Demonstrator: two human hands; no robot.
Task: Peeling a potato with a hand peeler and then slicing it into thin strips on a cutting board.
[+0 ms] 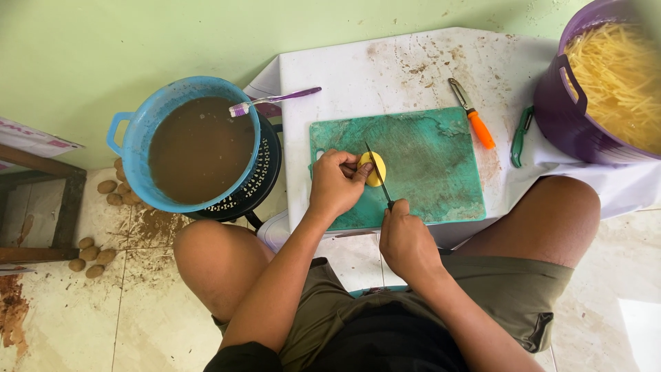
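**Two hands slice a peeled potato on a green cutting board**

A small, peeled yellow potato point(374, 169) sits near the centre of the frame, on the left part of a worn green cutting board point(427, 162). The left hand point(335, 184) comes in from below and pins the potato in place, its fingers curled over it and pressing on its top and left side. The right hand point(406, 241) is just below and right of it, at the board's lower edge, with its fingers clenched around the handle of a thin knife point(378, 173). The blade runs up and to the left from that fist and lies across the potato, touching it.

The board rests on a low white table point(385, 65) stained with brown dirt. To the right of the board, on the table, lie an orange-handled peeler point(472, 113) and, further right, a green-handled peeler point(520, 135).

In the upper right corner stands a purple bucket point(558, 103) filled with pale yellow potato strips point(613, 76). On the left of the frame, a blue tub point(131, 138) holds muddy brown water, and a purple toothbrush point(272, 100) rests across its rim. The tub sits on a black perforated basket point(258, 182). Unpeeled brown potatoes point(91, 253) lie on the dirty tiled floor at lower left. The person's bare knees and olive shorts fill the bottom of the frame.
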